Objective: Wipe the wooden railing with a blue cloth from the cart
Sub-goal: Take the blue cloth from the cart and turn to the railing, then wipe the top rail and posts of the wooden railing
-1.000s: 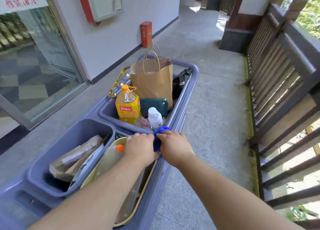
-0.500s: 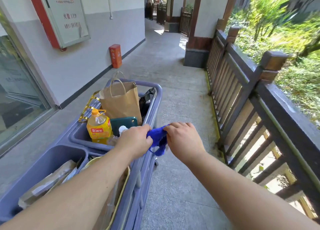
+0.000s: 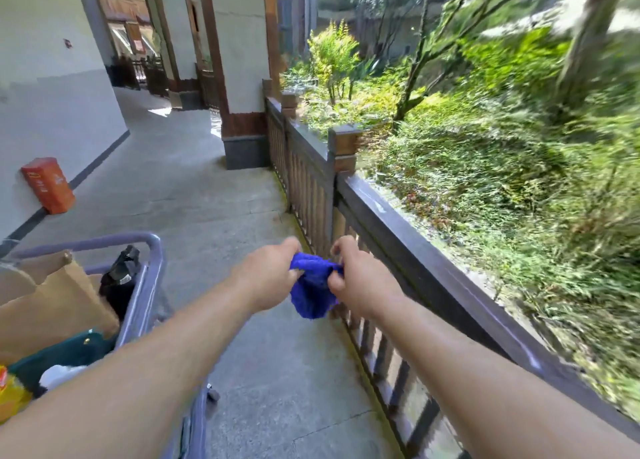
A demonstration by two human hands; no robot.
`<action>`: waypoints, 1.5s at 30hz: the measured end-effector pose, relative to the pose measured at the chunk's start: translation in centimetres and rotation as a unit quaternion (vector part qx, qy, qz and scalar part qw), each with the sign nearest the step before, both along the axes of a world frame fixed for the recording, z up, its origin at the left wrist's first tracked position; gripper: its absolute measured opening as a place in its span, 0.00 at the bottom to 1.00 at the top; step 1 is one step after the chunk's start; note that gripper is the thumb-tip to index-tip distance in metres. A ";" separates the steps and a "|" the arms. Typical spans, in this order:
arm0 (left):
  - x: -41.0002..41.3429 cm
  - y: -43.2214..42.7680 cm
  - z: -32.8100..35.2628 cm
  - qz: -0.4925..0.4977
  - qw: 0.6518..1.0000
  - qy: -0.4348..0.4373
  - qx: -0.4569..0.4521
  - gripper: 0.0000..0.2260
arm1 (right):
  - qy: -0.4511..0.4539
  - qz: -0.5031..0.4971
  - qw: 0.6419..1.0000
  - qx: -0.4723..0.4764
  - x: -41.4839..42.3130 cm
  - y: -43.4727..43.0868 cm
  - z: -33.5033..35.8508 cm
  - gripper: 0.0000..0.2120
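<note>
Head view: I have the blue cloth (image 3: 313,287) off the cart (image 3: 152,261), bunched in mid-air — left hand (image 3: 268,278) and right hand (image 3: 360,285) both pinching its top edge. Wooden railing (image 3: 415,251) just beside, untouched — wiping not begun.

A strip of bare grey stone floor (image 3: 277,354) is seen in the middle of the frame. It is shut in at the lower left by the purple plastic cart (image 3: 152,285), and at the right by the dark brown wooden railing (image 3: 433,271). The rail top is left bare, with open air above it.
</note>
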State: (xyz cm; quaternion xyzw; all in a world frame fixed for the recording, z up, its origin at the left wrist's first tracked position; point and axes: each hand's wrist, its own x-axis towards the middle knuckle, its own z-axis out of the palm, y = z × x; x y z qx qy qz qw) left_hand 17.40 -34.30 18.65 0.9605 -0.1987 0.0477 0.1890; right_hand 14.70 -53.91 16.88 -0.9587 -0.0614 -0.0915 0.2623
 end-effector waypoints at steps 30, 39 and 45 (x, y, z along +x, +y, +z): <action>7.0 -40.7 1.0 -0.361 0.931 -0.002 0.047 0.23 | 0.085 -0.302 0.947 -0.067 -7.6 -36.7 1.3 0.15; 3.5 -45.3 -3.3 -0.535 0.844 -0.003 0.033 0.18 | 0.103 -0.482 0.868 -0.053 -14.6 -34.5 -0.3 0.17; 1.2 -47.2 -6.0 -0.554 0.832 -0.035 0.005 0.14 | 0.095 -0.558 0.821 -0.072 -15.1 -32.0 -0.9 0.14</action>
